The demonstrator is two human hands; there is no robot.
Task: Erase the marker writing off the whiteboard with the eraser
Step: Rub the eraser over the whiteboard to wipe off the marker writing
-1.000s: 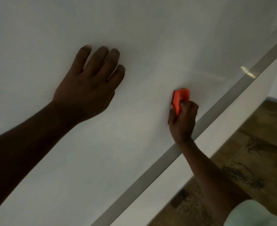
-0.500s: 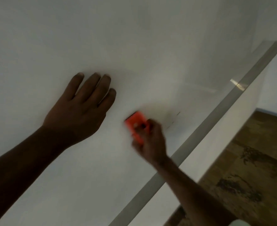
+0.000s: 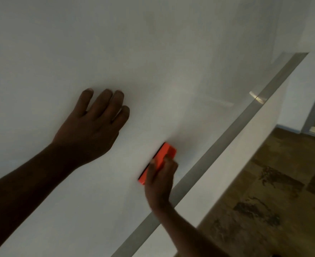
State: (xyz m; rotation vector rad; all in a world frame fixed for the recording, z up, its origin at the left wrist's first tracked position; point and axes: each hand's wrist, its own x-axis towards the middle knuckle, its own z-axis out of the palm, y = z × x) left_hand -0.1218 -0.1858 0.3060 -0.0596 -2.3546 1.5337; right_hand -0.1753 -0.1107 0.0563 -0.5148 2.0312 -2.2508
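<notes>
Whiteboard [image 3: 171, 52]: fills most of the view, its top and left cut off; no writing can be made out on it.
Frame [image 3: 227, 145]: grey strip along the whiteboard's lower edge.
Eraser [image 3: 160, 160]: orange, pressed to the whiteboard just above the frame; lower half hidden by fingers.
Right hand [image 3: 159, 186]: clasps the eraser, slightly blurred.
Left hand [image 3: 91, 127]: flat on the whiteboard, fingers spread, up-left of the eraser.
Floor [image 3: 264, 201]: dim, patterned, below the frame.

Left hand [image 3: 90, 130] flat on whiteboard [image 3: 153, 52], fingers spread. Right hand [image 3: 159, 184] grips orange eraser [image 3: 159, 160], pressed to board near metal frame [image 3: 227, 140]. Brown floor [image 3: 273, 201] lower right.
</notes>
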